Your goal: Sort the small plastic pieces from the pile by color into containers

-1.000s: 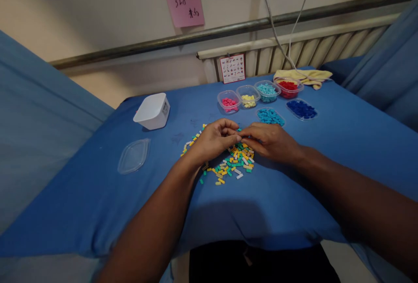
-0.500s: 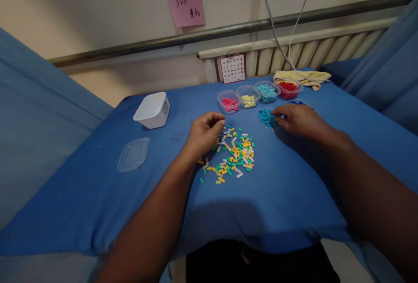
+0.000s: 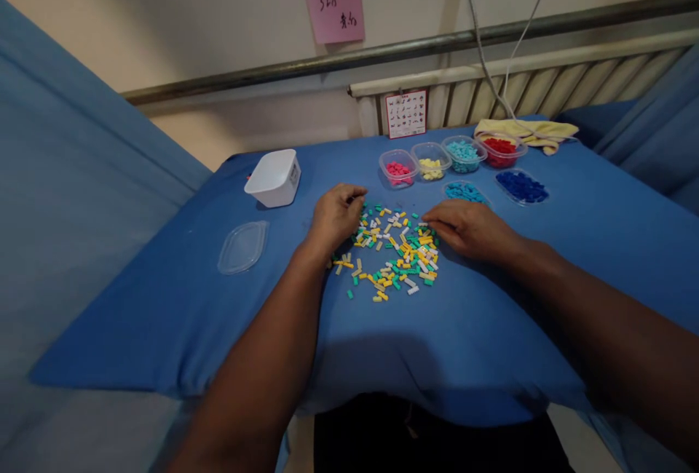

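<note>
Small toy building bricks [image 3: 407, 269] in yellow, green, white and cream lie loose in a pile on the blue-covered table. At the pile's far left edge is my left hand [image 3: 337, 220], its thumb and fingers curled together over some bricks; whatever lies between the fingertips is hidden. My right hand [image 3: 472, 229] reaches the far right edge, fingertips pressed together among the outermost bricks. Any brick in that pinch is too small to make out. Just beyond it sits a shallow clear tray of blue bricks [image 3: 464, 191].
Clear tubs hold pink pieces [image 3: 398, 171], pale yellow pieces [image 3: 431, 169], light blue pieces [image 3: 463, 153] and red pieces [image 3: 499, 149]. Dark blue pieces [image 3: 521, 187] fill another tray. Leftward are a white box [image 3: 273, 178] and a clear lid [image 3: 243, 247]. A yellow cloth [image 3: 524, 131] lies at the back.
My right hand has moved from the blue brick tray left and nearer, to the pile's edge. The left hand stays by the pile. The whole view has shifted slightly.
</note>
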Demonstrator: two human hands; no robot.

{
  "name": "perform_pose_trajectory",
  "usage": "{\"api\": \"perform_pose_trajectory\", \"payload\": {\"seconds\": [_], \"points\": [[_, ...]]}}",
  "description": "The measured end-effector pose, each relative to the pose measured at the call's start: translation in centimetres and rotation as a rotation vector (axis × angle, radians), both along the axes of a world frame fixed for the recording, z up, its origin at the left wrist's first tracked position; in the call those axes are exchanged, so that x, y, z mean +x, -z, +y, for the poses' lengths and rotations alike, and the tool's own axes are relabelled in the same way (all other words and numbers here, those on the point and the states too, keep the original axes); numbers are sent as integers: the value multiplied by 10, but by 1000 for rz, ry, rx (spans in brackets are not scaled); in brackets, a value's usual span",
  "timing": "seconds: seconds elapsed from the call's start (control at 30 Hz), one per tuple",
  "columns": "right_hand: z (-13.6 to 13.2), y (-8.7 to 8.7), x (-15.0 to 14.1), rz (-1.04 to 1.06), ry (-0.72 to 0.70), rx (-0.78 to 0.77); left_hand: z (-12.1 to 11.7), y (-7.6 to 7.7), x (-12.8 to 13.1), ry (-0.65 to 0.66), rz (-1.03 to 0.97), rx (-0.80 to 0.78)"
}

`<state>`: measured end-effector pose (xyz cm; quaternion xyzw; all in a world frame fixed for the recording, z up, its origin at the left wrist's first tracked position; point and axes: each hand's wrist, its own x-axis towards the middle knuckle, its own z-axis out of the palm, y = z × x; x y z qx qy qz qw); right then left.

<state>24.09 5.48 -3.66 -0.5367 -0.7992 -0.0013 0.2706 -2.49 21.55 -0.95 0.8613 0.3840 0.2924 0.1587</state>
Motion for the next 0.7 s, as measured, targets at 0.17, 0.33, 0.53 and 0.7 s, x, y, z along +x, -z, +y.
{"api": "perform_pose_trajectory", "payload": {"seconds": [0.17, 0.33, 0.53, 0.7], "points": [[1, 5, -3, 4, -62, 3, -11, 13, 24, 349, 219, 114], [0, 5, -3, 16, -58, -20, -28, 2, 42, 270, 436, 150], [0, 4, -5, 23, -64, -41, -35, -8, 42, 268, 496, 170], [0, 5, -6, 35, -57, -25, -34, -2, 40, 260, 410, 96]]}}
